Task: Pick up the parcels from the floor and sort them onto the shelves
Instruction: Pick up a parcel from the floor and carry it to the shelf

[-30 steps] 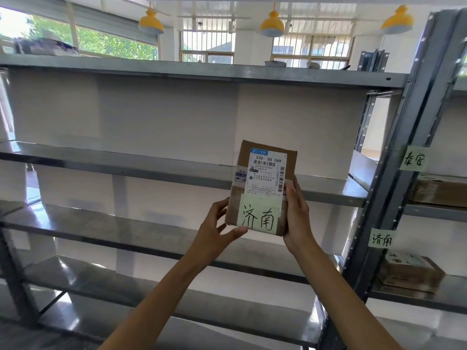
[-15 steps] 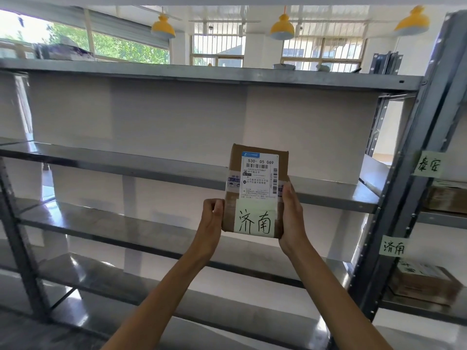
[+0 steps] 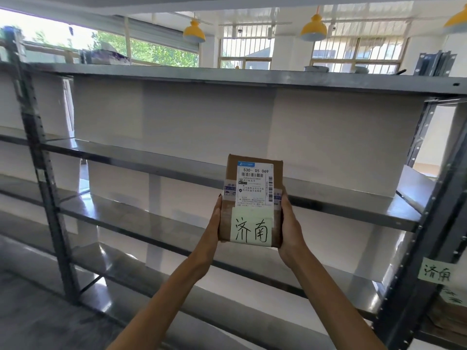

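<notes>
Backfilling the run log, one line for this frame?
stage: parcel held up, unshelved | left hand: holds parcel's left edge | right hand: holds right edge | note: 济南 | matching shelf tag: lower right

Windows point(image 3: 246, 50): barred, along the far wall; daylight, trees outside.
Lamps point(image 3: 194, 34): yellow pendant shades under white ceiling.
Floor point(image 3: 38, 322): grey.

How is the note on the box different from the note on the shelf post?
The note on the box sits on a box held by the left hand and right hand; the note on the post is stuck to dark metal. The box's note looks paler, the post's greener. Both show the same two handwritten characters.
</notes>
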`<state>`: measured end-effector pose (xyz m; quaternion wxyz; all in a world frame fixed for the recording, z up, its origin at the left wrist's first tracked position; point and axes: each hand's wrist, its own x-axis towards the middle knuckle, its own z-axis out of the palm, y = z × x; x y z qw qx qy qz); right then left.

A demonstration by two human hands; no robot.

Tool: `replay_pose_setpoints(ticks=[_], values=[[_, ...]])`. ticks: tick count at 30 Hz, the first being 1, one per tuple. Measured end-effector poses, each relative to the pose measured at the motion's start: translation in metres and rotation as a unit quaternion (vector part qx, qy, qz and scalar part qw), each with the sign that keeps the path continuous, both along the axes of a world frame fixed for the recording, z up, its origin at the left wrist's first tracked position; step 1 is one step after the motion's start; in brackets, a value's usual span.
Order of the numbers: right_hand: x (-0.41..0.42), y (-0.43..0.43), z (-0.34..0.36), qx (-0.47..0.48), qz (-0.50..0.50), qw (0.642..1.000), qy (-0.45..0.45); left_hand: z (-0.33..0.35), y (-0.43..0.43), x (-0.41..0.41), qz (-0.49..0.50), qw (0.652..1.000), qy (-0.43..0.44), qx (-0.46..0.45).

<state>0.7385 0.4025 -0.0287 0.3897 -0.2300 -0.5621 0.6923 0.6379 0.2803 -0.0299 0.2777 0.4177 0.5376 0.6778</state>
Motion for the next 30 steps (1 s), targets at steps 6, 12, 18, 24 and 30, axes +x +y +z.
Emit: replay_pose_setpoints(ticks=[6,12,18,24,30], values=[[-0.037,-0.014,0.012,0.004,0.068,0.997,0.025,-0.006,-0.007,-0.039,0.059,0.997,0.027,-0.041],[-0.081,-0.037,0.02,0.052,0.114,0.992,0.011,-0.007,-0.03,-0.082,0.103,0.995,0.015,-0.005],[-0.134,-0.056,0.019,0.066,0.132,0.989,-0.003,-0.006,-0.051,-0.133,0.13,0.991,0.012,-0.009],[-0.221,-0.087,0.013,0.06,0.137,0.989,-0.019,-0.005,-0.082,-0.218,0.147,0.989,0.015,-0.009],[-0.297,-0.117,0.013,0.048,0.136,0.988,-0.047,-0.008,-0.118,-0.29,0.161,0.986,-0.024,-0.025]])
